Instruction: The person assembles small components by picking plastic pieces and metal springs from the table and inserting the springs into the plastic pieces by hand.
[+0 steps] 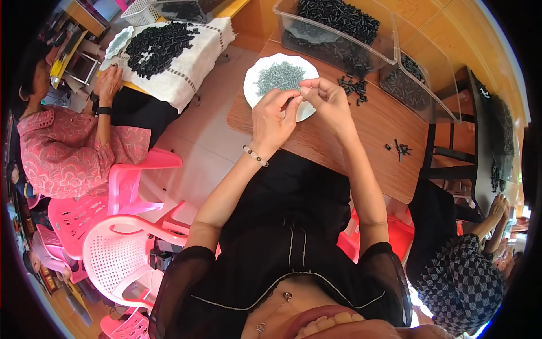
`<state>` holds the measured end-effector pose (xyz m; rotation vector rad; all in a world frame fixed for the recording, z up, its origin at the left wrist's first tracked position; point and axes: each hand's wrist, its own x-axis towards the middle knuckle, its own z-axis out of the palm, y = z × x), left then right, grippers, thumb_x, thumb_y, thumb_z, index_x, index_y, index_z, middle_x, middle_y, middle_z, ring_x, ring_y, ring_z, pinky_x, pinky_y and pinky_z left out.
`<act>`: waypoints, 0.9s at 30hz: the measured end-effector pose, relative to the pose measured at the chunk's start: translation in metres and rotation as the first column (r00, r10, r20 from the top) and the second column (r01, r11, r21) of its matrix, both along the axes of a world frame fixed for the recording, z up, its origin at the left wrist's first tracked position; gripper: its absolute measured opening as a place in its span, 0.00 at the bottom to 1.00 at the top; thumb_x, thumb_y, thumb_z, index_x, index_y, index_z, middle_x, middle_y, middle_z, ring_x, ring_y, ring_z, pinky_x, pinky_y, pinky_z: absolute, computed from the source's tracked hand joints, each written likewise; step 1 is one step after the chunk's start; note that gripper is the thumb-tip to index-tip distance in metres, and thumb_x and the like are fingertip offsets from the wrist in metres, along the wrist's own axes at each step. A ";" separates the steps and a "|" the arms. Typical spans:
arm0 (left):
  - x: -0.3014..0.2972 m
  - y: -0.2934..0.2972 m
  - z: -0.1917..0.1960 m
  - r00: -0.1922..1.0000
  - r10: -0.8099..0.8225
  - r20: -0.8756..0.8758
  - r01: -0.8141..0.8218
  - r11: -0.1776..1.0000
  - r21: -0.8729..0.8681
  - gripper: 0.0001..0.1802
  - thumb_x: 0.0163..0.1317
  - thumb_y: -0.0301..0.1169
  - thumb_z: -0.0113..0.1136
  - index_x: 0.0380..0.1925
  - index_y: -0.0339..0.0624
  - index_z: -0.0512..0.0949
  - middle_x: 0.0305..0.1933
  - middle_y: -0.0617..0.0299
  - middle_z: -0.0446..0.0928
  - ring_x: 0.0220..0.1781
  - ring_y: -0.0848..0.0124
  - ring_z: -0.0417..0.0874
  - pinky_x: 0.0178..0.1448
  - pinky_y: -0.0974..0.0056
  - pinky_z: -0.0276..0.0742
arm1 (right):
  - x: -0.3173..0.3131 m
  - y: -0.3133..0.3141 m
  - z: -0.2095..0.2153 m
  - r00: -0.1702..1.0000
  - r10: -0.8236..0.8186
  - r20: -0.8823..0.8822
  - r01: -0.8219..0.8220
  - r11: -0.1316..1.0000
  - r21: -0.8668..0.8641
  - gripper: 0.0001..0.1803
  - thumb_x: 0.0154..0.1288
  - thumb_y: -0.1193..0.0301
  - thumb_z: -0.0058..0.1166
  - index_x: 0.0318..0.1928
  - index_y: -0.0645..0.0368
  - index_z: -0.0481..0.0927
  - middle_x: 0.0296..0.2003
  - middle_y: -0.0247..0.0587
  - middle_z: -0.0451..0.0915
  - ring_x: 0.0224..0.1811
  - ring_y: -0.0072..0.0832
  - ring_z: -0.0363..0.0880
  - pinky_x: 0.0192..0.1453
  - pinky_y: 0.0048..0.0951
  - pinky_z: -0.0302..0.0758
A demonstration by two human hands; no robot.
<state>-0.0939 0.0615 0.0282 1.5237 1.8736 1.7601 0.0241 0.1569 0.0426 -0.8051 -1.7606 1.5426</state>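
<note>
One brown wood-grain table [372, 133] lies before the person. Taking directions from the plate, the larger of two clear plastic tubs on it, the big tub [389, 59], stands between one and two o'clock; the small tub [407, 96] stands at three. Both hold short black cylinders [339, 20], too many to count. The one white scalloped plate [252, 85] sits near the table's far left corner. Two hands meet over its rim: the left hand [275, 118] comes from six o'clock, the right hand [332, 106] from between three and four. The fingers of both are drawn into narrow pinches, tips together at about four o'clock; what lies between them cannot be told. One beaded bracelet [256, 156] circles the left wrist. More cylinders lie loose in two groups, an overlapping cluster at three o'clock and a handful at four. Smallest, uncounted silvery spring-like pieces [280, 78] are heaped in the plate.
</note>
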 end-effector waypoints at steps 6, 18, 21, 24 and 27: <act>-0.004 0.006 -0.002 0.998 -0.024 0.066 0.026 0.999 -0.032 0.07 0.62 0.30 0.61 0.33 0.38 0.81 0.29 0.56 0.78 0.26 0.65 0.78 0.32 0.65 0.72 | -0.007 -0.010 0.006 0.997 -0.070 0.037 0.064 0.987 0.146 0.10 0.65 0.75 0.56 0.46 0.65 0.79 0.28 0.33 0.81 0.31 0.15 0.76 0.37 0.20 0.71; -0.008 0.017 -0.008 0.900 -0.110 0.422 0.159 0.984 -0.084 0.11 0.67 0.32 0.55 0.34 0.35 0.79 0.24 0.70 0.74 0.26 0.83 0.70 0.31 0.76 0.66 | -0.009 -0.003 -0.001 0.993 -0.114 0.005 0.080 0.730 0.679 0.12 0.59 0.81 0.57 0.45 0.62 0.80 0.36 0.42 0.79 0.35 0.30 0.78 0.41 0.28 0.75; -0.014 0.021 -0.015 0.831 -0.124 0.542 0.191 0.979 -0.068 0.10 0.67 0.32 0.55 0.33 0.36 0.80 0.25 0.69 0.75 0.26 0.83 0.70 0.31 0.76 0.66 | -0.008 0.000 -0.004 0.994 -0.112 0.006 0.072 0.678 0.731 0.13 0.57 0.83 0.58 0.44 0.62 0.80 0.35 0.42 0.80 0.35 0.30 0.78 0.42 0.28 0.75; -0.016 0.023 -0.012 0.768 -0.133 0.626 0.213 0.976 -0.054 0.09 0.66 0.32 0.55 0.33 0.37 0.80 0.26 0.69 0.75 0.27 0.83 0.71 0.32 0.76 0.67 | -0.006 0.003 -0.008 0.993 -0.114 0.010 0.067 0.653 0.755 0.14 0.55 0.83 0.58 0.44 0.62 0.80 0.34 0.41 0.80 0.35 0.29 0.78 0.43 0.28 0.75; -0.017 0.024 -0.012 0.776 -0.142 0.614 0.221 0.974 -0.054 0.10 0.67 0.32 0.55 0.33 0.37 0.80 0.26 0.69 0.76 0.27 0.83 0.71 0.32 0.76 0.67 | -0.006 0.002 -0.008 0.993 -0.117 0.013 0.076 0.717 0.693 0.15 0.55 0.84 0.59 0.44 0.62 0.80 0.34 0.40 0.80 0.35 0.28 0.78 0.44 0.28 0.75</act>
